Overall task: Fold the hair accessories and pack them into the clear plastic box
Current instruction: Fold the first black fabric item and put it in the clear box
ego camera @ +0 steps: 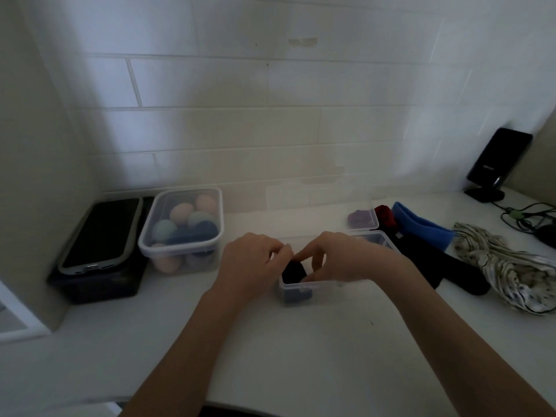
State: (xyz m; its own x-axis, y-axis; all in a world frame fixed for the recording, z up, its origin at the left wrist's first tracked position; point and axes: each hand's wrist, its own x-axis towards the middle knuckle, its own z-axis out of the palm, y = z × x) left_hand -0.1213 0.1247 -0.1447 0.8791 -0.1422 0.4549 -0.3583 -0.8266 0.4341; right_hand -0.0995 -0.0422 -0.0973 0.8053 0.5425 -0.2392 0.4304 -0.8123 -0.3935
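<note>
A clear plastic box [319, 286] stands on the white counter in the middle. A folded black hair accessory [294, 272] sits in its left end. My left hand [251, 266] and my right hand [340, 260] are both over the box, fingers curled onto the black piece from either side. To the right lie a blue headband [421, 225], a red piece [385, 216], a black band [433, 263] and a white patterned fabric [505, 272].
A lidded clear box of coloured sponges [183, 227] stands at the left, beside a dark bin with a phone [102, 236] on top. A small clear box holding something purple [362, 219] sits behind. A black device on a stand [496, 164] and cables occupy the far right corner.
</note>
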